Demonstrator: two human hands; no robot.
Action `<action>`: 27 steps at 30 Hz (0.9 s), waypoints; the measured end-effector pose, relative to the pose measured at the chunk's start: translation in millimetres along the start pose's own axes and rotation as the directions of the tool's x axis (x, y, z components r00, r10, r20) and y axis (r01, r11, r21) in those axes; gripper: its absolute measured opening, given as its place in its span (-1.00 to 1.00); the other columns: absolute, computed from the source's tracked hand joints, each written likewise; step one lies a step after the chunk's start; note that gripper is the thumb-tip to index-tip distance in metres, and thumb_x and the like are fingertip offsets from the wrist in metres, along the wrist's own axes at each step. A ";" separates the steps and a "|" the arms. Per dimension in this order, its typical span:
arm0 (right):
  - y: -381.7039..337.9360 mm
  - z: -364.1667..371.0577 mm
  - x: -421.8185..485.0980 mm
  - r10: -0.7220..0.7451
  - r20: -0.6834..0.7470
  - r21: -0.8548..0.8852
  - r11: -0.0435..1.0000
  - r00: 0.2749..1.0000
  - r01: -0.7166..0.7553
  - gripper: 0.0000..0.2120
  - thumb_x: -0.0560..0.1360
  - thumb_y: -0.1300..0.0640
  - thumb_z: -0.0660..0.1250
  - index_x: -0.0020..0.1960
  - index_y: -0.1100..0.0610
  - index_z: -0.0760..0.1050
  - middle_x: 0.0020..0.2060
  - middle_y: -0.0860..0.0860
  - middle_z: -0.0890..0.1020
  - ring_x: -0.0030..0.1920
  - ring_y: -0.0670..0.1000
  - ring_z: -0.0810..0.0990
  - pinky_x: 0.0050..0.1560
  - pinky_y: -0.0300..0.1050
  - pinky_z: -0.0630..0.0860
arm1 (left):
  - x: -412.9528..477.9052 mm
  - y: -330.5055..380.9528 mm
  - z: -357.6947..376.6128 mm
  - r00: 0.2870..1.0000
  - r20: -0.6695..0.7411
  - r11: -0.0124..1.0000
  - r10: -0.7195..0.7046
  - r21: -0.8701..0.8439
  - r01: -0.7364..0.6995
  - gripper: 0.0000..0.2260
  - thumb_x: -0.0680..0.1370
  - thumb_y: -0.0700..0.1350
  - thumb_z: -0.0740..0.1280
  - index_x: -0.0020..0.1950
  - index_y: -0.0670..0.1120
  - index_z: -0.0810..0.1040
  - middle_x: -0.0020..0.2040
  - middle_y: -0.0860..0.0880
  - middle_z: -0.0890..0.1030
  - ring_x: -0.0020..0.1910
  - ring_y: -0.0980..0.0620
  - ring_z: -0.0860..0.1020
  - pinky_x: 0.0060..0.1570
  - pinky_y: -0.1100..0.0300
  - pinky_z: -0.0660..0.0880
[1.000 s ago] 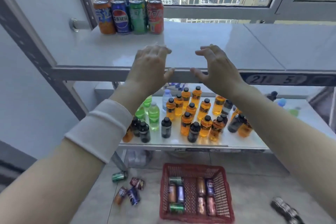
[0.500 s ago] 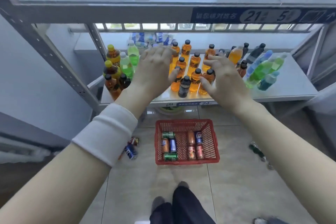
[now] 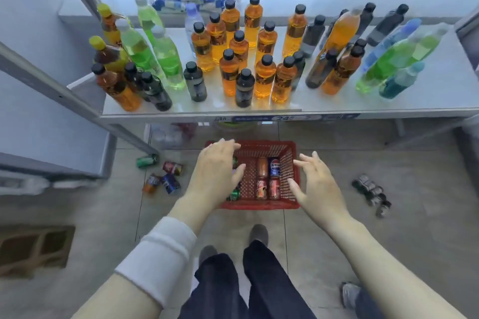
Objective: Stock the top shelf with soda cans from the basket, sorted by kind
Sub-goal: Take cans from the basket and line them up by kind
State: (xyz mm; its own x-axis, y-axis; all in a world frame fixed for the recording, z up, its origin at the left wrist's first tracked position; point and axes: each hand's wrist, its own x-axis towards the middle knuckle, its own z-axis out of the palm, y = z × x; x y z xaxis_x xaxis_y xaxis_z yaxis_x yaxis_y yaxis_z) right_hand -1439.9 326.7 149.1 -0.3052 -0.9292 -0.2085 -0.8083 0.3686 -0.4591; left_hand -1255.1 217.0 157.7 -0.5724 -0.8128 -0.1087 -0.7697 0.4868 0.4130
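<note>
Soda cans (image 3: 268, 178) lie in the red plastic mesh basket (image 3: 261, 205) on the grey tiled floor (image 3: 103, 215). The left hand (image 3: 215, 171) hovers over its left side and the right hand (image 3: 316, 184) at its right wall, both with fingers spread and holding nothing.

Both empty hands, left hand (image 3: 216, 175) and right hand (image 3: 315, 185), hover over red basket (image 3: 261, 146).

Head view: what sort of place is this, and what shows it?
Likely a shop stockroom or mock store: a labelled metal shelf of drink bottles, and a red basket of soda cans.
</note>
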 end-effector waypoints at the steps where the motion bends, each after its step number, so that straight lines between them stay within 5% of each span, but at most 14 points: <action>1: 14.4 9.9 1.8 0.023 0.030 0.011 1.000 0.999 -0.024 -0.56 0.52 0.06 0.29 0.35 0.14 0.36 0.40 0.04 0.36 0.50 0.00 0.09 0.42 -0.19 0.07 | -0.3 -0.7 20.0 0.999 0.025 0.999 -0.023 -0.024 0.024 -0.63 0.49 -0.06 0.35 0.26 -0.15 0.47 0.23 -0.11 0.54 0.31 -0.11 0.44 0.29 0.05 0.32; 9: 123.1 149.4 33.2 0.260 0.375 0.066 0.950 0.890 -0.306 -0.49 0.53 0.00 0.26 0.42 0.10 0.23 0.42 0.00 0.30 0.46 -0.03 0.18 0.39 -0.19 0.15 | -6.9 -42.7 211.8 0.877 0.388 0.921 -0.283 -0.146 0.362 -0.63 0.53 0.00 0.28 0.32 -0.02 0.38 0.26 0.05 0.49 0.27 0.05 0.43 0.26 0.20 0.31; 15: 197.2 273.3 72.0 0.388 0.453 0.118 0.867 0.803 -0.485 -0.49 0.51 0.02 0.30 0.40 0.14 0.27 0.33 0.05 0.39 0.35 0.02 0.35 0.28 -0.20 0.27 | 5.0 -94.9 349.5 0.779 0.541 0.874 -0.316 -0.154 0.461 -0.69 0.54 -0.03 0.29 0.27 -0.02 0.42 0.18 0.05 0.53 0.19 0.05 0.48 0.18 0.19 0.38; 22: 266.6 399.9 140.8 0.398 0.386 0.146 0.865 0.833 -0.480 -0.57 0.49 0.02 0.33 0.28 0.19 0.41 0.19 0.10 0.53 0.21 0.07 0.47 0.04 -0.24 0.32 | 90.1 -154.3 476.1 0.785 0.544 0.893 -0.297 -0.132 0.430 -0.63 0.54 -0.05 0.28 0.33 -0.10 0.39 0.22 -0.11 0.53 0.17 -0.10 0.51 0.14 0.11 0.41; 27: 310.0 470.5 209.0 0.475 0.278 0.169 0.831 0.835 -0.529 -0.50 0.49 0.02 0.33 0.34 0.22 0.34 0.25 0.18 0.47 0.25 0.13 0.43 0.18 -0.12 0.35 | 145.2 -184.1 561.9 0.730 0.619 0.813 -0.291 -0.242 0.529 -0.58 0.55 -0.04 0.28 0.36 -0.18 0.34 0.28 -0.16 0.50 0.25 -0.10 0.47 0.15 0.20 0.37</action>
State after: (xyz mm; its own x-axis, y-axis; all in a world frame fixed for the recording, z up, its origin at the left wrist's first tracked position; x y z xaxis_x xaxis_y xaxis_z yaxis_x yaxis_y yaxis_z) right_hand -1517.4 260.1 -443.1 -0.4986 -0.5929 -0.6324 -0.4254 0.8030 -0.4174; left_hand -1355.4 189.2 -442.2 -0.3692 -0.5367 -0.7587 -0.8603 -0.1116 0.4975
